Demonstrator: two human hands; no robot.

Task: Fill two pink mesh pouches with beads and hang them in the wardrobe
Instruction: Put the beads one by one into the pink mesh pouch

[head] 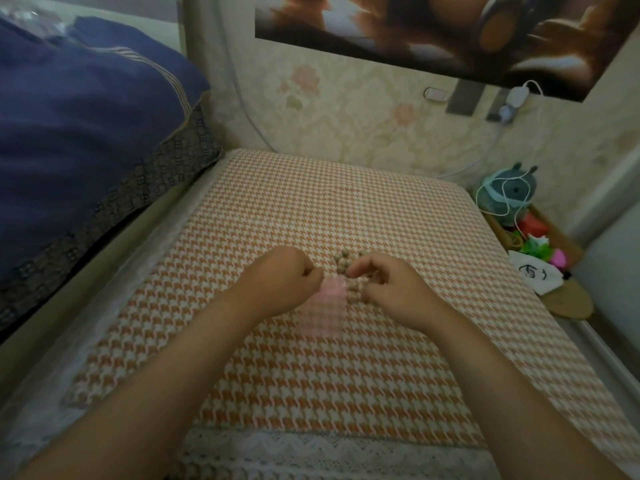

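Since everything's happening dead centre of the frame, that's where the pink mesh pouch (330,292) is found: laid flat on the orange houndstooth cloth (311,209), tucked between the two hands, with its see-through lower end trailing toward the bottom of the picture. Its upper edge is pinched by the left hand (285,280), fingers curled in tight on the mesh. The right hand (401,289) is curled too, thumb and forefinger brought together at the tan beads (343,264), and a bead or two seems to be nipped there, though it's blurry so that's not 100% certain. More beads are clumped just right of the pouch, touching it. Only one pouch can be made out. Handling-wise (purely a guess from the look of it): the mesh is expected to be feather-light and floppy, so nothing is gained by grabbing the middle. The mouth rim should be held and spread, otherwise it'll collapse shut. The beads look small, hard and round, so they're likely to roll off if nudged, and are best picked up a few at a time with the fingertips. At the right edge a plush toy (507,192) wrapped in white cable is parked, and blue bedding (86,116) is piled upper left.
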